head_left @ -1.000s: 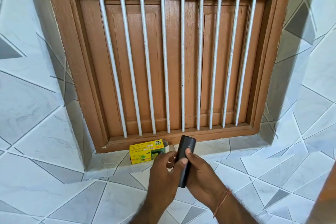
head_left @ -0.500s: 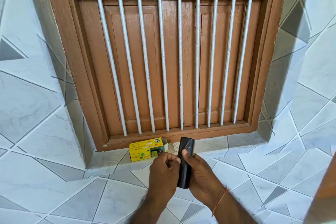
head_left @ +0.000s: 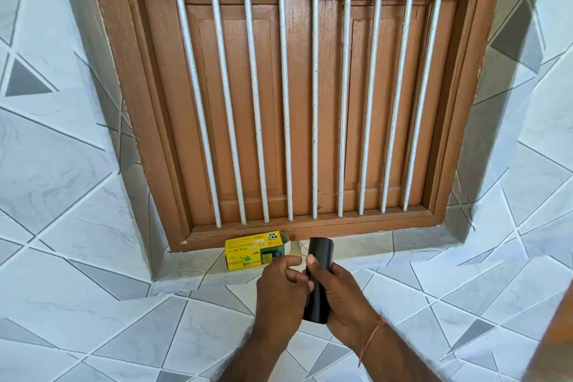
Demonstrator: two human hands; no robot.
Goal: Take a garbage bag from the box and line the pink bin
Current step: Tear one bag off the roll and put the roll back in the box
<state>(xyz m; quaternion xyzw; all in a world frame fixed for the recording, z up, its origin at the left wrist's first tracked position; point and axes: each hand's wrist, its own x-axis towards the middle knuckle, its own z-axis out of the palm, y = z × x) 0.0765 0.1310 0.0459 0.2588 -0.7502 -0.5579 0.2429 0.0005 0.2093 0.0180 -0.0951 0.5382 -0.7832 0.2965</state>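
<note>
Wrapped around the lower half of a black roll of garbage bags (head_left: 319, 270), the right hand (head_left: 342, 298) has its fingers curled behind the roll and its thumb pressed flat on the front, near the upper part. Beside it the left hand (head_left: 280, 291) is partly curled, its fingertips at the roll's left side as if pinching at the outer layer; whether it actually has hold of a loose edge cannot be made out. The roll stands nearly upright in the air, its long axis running from the bottom end between the two hands to the top end, which points up and slightly away toward the window, leaning a little to the right. A thin reddish thread (head_left: 372, 338) circles the right wrist. Just behind and left of the hands, a yellow box (head_left: 254, 253) lies on its long side on the tiled ledge (head_left: 192, 270), close to the ledge's back edge and against the foot of the brown wooden window frame (head_left: 310, 228); its right-end flap hangs open toward the roll. White bars (head_left: 285, 102) run vertically across the closed wooden shutters, and grey-and-white tiled walls (head_left: 62, 164) flank the recess on both sides.
</note>
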